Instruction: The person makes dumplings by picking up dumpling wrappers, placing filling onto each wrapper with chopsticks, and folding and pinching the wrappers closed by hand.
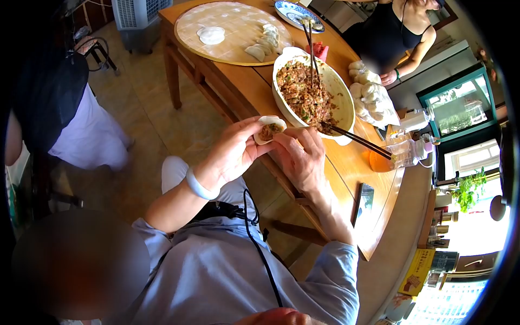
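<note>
White dumpling wrapper sits in the left grip, edge pinched by the right grip; excess finger pressure could expel the filling.

Left hand curled, palm-down right hand just beside it, apparently pinching

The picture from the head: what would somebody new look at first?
Probably the big white bowl of meat filling on the table, with chopsticks in it. Next, just in front of it, the left hand holds a small filled wrapper, with the right hand at its edge. Then the round board beyond, bearing white dumplings.
</note>
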{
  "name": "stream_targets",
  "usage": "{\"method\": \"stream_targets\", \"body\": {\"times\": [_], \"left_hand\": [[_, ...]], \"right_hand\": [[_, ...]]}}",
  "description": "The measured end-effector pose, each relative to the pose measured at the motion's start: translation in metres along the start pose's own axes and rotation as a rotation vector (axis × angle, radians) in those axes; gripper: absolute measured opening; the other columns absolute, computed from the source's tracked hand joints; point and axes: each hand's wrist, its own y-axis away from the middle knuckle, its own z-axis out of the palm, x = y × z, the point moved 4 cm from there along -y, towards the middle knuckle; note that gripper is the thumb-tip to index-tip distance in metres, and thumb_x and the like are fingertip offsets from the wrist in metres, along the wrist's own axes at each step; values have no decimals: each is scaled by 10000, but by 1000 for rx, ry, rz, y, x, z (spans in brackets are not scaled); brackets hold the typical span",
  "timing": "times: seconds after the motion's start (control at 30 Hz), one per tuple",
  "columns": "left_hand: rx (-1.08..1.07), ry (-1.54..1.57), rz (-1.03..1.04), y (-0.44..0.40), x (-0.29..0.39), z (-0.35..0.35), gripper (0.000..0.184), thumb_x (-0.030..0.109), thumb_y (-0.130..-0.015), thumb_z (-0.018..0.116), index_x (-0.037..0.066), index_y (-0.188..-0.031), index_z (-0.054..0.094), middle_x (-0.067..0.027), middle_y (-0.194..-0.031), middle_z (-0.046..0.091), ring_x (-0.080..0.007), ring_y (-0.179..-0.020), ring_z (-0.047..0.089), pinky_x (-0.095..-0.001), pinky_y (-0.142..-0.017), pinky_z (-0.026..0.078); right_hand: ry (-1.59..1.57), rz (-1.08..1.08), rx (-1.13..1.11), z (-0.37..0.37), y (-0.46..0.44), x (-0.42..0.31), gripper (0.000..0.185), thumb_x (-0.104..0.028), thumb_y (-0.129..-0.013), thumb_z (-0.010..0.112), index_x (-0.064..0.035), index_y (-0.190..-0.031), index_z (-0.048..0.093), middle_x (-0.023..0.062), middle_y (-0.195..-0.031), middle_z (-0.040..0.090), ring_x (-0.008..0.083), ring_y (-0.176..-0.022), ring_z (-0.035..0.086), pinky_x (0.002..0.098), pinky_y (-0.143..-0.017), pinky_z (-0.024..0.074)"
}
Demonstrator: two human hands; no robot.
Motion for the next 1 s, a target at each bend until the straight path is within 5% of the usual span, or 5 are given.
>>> {"method": "stream_targets", "body": {"times": [0.17,0.73,1.0], "left_hand": [[-18,-84,10,-1,-2,3,276,133,-943,379,-17,-1119,531,-93,-1097,566,-147,-999,547,-304,-899,458],[-56,-84,-20,7,-2,6,333,74,-920,352,-43,-1220,436,-117,-1105,549,-178,-1030,542,-348,-963,424],[16,12,-18,10,-5,1,324,42,-890,413,-7,-1211,411,-76,-934,549,-160,-929,559,-383,-950,441]], "right_hand": [[-74,83,18,2,3,5,195,15,-692,645,-74,-858,596,69,-811,579,249,-710,536,339,-622,430],[-208,335,-154,-9,-18,5,135,-18,-738,600,-29,-873,603,114,-834,591,294,-783,543,368,-685,440],[-191,264,-161,-7,-15,6,172,12,-710,581,-27,-876,606,119,-821,584,305,-769,540,379,-672,444]]}}
